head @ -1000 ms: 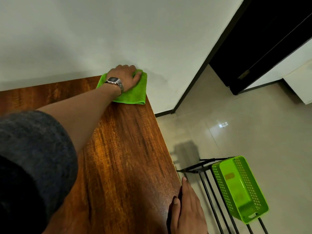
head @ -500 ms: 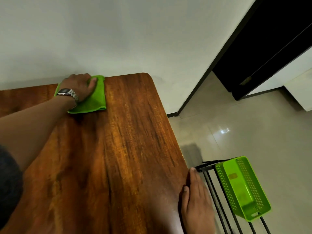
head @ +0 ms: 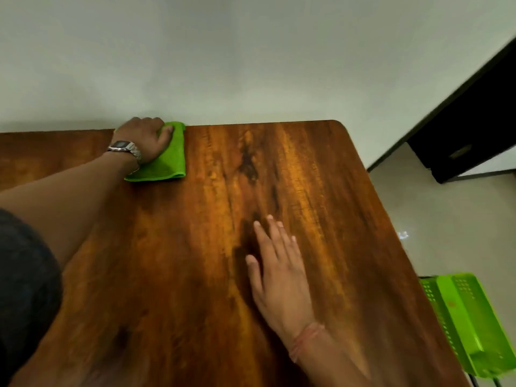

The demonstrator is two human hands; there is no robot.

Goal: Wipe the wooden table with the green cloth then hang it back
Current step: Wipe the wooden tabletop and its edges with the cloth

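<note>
A folded green cloth (head: pixel 167 160) lies flat on the wooden table (head: pixel 321 191) at its far edge, against the wall. My left hand (head: pixel 145 139), with a metal watch on the wrist, presses down on the cloth and covers its left part. My right hand (head: pixel 279 269) rests flat on the table's middle, palm down with fingers spread, holding nothing.
A pale wall (head: pixel 251 65) runs along the table's far edge. Off the table's right side stands a green perforated basket (head: pixel 469 325) on a black metal rack above a tiled floor (head: pixel 446 219). A dark door (head: pixel 474 135) is at the upper right.
My left hand has slid the cloth leftward along the far edge, away from the right corner. My right hand has moved from the table's right edge to its middle.
</note>
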